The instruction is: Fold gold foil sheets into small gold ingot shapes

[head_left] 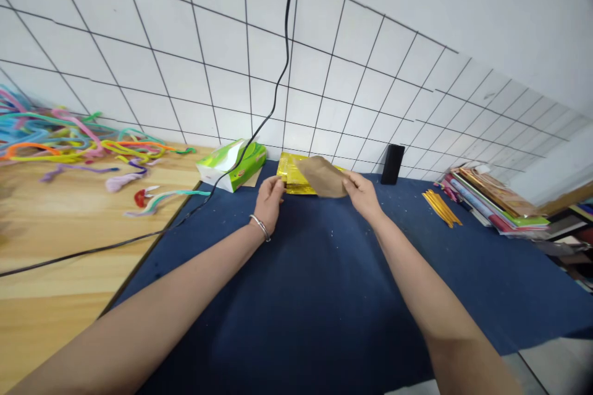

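Observation:
A stack of shiny gold paper (pixel 291 176) lies on the blue cloth (pixel 315 284) near the wall. My left hand (pixel 269 197) rests on the stack's left edge, fingers curled against it. My right hand (pixel 362 193) pinches a brown sheet of paper (pixel 323 176) and holds it lifted and tilted over the right part of the gold stack. A thin bracelet circles my left wrist.
A green tissue box (pixel 231 165) stands left of the stack. Colourful pipe cleaners (pixel 69 142) are piled on the wooden table at far left. A black cable (pixel 241 154) hangs down across the table. A black box (pixel 392 164), gold strips (pixel 441 207) and stacked paper sheets (pixel 495 200) lie to the right.

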Demonstrator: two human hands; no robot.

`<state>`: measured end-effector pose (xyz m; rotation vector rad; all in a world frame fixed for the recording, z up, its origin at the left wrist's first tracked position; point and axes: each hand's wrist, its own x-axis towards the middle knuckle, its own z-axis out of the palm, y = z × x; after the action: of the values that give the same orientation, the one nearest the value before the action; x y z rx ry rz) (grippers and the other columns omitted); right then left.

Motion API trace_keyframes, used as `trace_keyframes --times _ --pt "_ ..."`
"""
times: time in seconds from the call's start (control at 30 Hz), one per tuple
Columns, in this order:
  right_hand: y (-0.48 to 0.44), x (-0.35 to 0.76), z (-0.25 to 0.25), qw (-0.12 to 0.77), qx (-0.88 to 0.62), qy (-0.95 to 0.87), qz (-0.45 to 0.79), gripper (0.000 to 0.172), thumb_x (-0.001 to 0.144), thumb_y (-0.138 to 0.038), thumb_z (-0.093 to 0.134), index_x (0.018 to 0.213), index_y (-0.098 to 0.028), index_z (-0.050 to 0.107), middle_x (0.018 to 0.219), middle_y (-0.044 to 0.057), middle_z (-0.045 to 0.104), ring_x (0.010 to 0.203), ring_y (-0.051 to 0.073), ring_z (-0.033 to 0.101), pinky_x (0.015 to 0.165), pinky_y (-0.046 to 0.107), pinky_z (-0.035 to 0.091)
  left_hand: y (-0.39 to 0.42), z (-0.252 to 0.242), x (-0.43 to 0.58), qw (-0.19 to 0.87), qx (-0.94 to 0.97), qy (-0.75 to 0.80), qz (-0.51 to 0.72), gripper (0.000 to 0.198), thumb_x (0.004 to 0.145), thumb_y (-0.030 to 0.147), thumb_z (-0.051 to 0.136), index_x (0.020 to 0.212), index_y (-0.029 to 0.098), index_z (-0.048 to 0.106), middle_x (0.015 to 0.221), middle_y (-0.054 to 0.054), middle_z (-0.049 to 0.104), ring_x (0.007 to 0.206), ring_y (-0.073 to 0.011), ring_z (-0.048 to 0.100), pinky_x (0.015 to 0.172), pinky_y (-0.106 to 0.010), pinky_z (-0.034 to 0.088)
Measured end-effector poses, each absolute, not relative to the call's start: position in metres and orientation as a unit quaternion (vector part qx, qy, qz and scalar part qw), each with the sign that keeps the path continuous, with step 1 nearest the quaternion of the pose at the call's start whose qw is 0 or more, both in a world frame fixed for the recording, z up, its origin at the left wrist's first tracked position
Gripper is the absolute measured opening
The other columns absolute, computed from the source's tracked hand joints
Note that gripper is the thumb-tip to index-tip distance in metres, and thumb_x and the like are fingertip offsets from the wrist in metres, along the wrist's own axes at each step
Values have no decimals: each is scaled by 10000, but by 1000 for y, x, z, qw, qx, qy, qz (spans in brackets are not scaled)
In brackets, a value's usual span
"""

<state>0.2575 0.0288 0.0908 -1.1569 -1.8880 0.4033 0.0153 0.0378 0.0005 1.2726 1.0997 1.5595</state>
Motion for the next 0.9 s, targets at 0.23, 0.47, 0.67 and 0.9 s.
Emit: trace_keyframes --times 0.23,0.47,0.67,0.9 --pt "-1 251 60 201 -421 -754 463 236 811 -314 534 962 -175 652 888 10 675 807 162 613 709 264 469 45 -4 6 499 538 380 563 466 826 515 490 1078 124 525 901 -88 630 677 -132 599 629 -284 495" --pt "26 230 29 209 -447 -805 330 265 720 -151 540 940 -205 677 898 -13 676 820 153 586 727 255 439 14 -2 -17 274 772 374 435 643 705 64 508 1318 239 427 1339 -93 392 1005 -161 552 926 -358 452" --pt "41 218 17 245 -447 -809 292 289 739 -152 514 977 -220 663 924 -10 675 819 137 595 767 275 456 0 -9 -49 158 896 323 262 396 823 122 383 1128 245 604 1383 -25 399 1241 -179 420 1036 -361 375" --pt "27 235 25 273 -451 -823 211 441 784 -118 458 1204 -221 545 1204 50 568 1080 164 523 980 362 382 0 -18 -62 174 843 415 295 327 816 330 513 1098 216 632 1161 -54 595 1079 -187 556 997 -348 421"
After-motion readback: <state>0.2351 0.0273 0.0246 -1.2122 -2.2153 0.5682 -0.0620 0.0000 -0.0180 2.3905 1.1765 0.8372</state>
